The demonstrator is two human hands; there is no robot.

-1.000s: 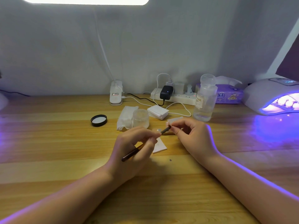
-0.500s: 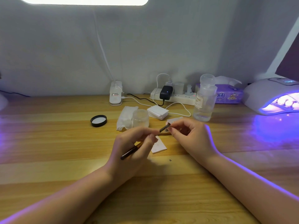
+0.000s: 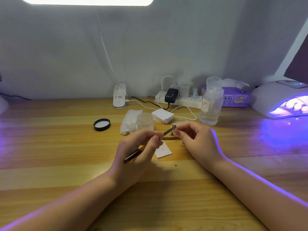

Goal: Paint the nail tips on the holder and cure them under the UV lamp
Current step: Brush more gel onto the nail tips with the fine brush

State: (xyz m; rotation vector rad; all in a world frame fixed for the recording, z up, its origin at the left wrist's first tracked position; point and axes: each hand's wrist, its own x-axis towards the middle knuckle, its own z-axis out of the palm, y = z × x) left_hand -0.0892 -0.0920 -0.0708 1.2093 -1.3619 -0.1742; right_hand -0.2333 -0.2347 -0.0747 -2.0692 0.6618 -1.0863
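My left hand (image 3: 138,150) grips a thin dark brush (image 3: 133,155), its tip pointing up and right onto a small nail tip (image 3: 174,126). My right hand (image 3: 196,140) pinches that nail tip by its little stand between thumb and fingers. Just below the tip, a wooden holder (image 3: 170,137) lies on the table, mostly hidden by both hands. At the far right the white UV lamp (image 3: 273,97) glows violet, with several nail stands visible inside its opening.
A clear jar (image 3: 145,121) stands beside a folded tissue (image 3: 130,121), with a black lid (image 3: 102,124) to the left. White pads (image 3: 162,115), a white card (image 3: 163,150), a clear bottle (image 3: 210,105), a power strip (image 3: 179,99) and a tissue box (image 3: 236,99) sit around.
The brush tip has shifted slightly up and right along the nail tip. My right hand has turned the tip a little; both hands stay in the same spot.
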